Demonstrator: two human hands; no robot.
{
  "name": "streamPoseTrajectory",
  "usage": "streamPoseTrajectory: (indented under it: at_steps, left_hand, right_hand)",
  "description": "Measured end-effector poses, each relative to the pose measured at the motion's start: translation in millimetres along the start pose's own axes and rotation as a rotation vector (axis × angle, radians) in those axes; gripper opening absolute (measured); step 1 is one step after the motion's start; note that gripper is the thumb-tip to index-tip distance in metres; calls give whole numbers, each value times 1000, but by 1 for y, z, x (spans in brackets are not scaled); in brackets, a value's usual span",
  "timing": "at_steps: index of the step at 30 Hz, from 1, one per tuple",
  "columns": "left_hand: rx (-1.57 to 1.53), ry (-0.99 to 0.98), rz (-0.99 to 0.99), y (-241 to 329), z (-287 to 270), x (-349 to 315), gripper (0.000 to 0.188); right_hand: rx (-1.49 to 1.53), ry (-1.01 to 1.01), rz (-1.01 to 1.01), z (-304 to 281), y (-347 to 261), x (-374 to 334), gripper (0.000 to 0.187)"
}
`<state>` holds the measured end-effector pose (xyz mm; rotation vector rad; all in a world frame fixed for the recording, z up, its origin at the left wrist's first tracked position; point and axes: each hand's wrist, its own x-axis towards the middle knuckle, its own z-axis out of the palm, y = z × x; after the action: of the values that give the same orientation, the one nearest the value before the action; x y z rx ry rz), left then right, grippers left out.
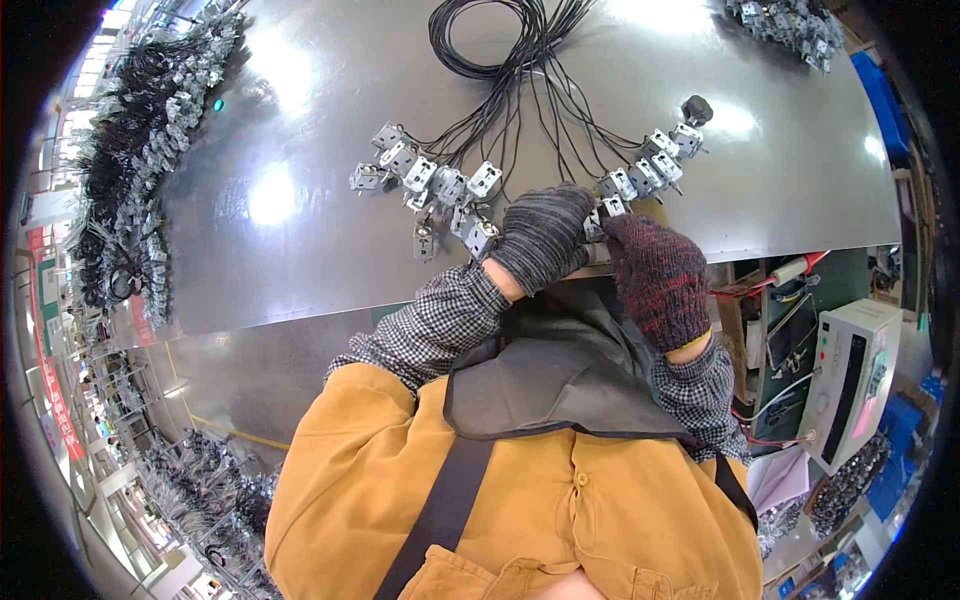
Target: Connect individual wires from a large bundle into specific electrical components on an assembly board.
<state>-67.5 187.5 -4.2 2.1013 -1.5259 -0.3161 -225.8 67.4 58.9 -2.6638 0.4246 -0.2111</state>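
Near the table's front edge, my left hand (546,238) in a grey striped knit glove is closed around a small silver box-shaped metal part (593,226). My right hand (660,275), in a dark red and black glove, is closed against the other side of that part; its fingertips are mostly hidden. A row of similar metal parts (645,176) on thin black cables lies just beyond my right hand. A looser cluster of them (420,175) lies to the left of my left hand. Their cables run back to a coiled black cable bundle (510,70).
The shiny metal table (270,260) carries a long heap of cabled parts (160,150) at left and another pile (790,30) at far right. A dark round knob-like piece (697,110) sits by the right row. A white instrument box (850,385) stands below the table's right side.
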Motion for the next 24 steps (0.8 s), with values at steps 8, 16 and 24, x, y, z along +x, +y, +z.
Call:
streamPoseTrajectory:
  at_steps: [8, 16, 24]
  left_hand:
    - [33, 19, 11, 2, 5, 1, 61]
    - [37, 51, -40, 35, -31, -3, 82]
    - [230, 111, -77, -55, -80, -15, 43]
  right_hand:
    - [40, 40, 33, 1, 1, -6, 19]
    - [247, 72, 42, 2, 9, -10, 22]
    - [721, 11, 75, 19, 3, -13, 20]
